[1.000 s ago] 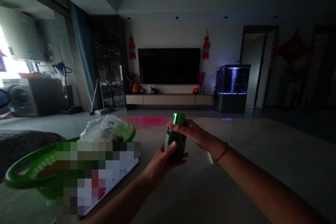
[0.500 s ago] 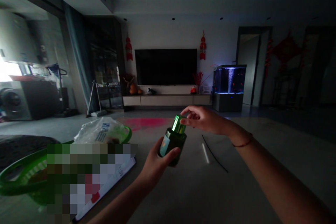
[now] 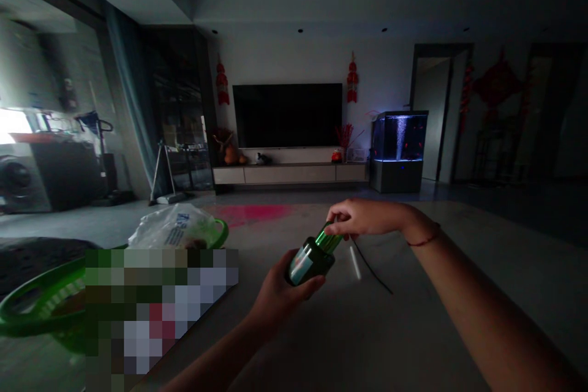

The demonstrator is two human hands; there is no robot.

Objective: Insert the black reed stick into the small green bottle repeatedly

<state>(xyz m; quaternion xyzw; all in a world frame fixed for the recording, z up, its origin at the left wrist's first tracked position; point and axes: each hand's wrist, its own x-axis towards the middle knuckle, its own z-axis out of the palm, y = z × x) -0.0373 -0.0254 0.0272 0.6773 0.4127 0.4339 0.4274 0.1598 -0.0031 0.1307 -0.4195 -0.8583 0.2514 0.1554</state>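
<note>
My left hand [image 3: 275,291] is wrapped round the body of a dark green bottle [image 3: 316,263] with a pale label on its side. The bottle tilts, its top leaning to the right, above the table. On its neck sits a shiny green cap [image 3: 326,239]. From above, the fingers of my right hand [image 3: 365,217] close round this cap, hiding its upper end. Just below my right hand, a thin black cord-like strip [image 3: 375,272] and a short white strip [image 3: 355,263] show on the table.
A green plastic basket [image 3: 22,321] stands at the left, with a crumpled clear plastic bag [image 3: 160,229] on it. Blurred squares hide things beside it. A pink patch [image 3: 257,214] shows on the table's far side [image 3: 436,220]. Beyond are a television [image 3: 287,115] and a lit fish tank [image 3: 399,138].
The bottle has tipped further to the right and shifted slightly right. My right hand has come down a little, and its fingers have closed further over the cap.
</note>
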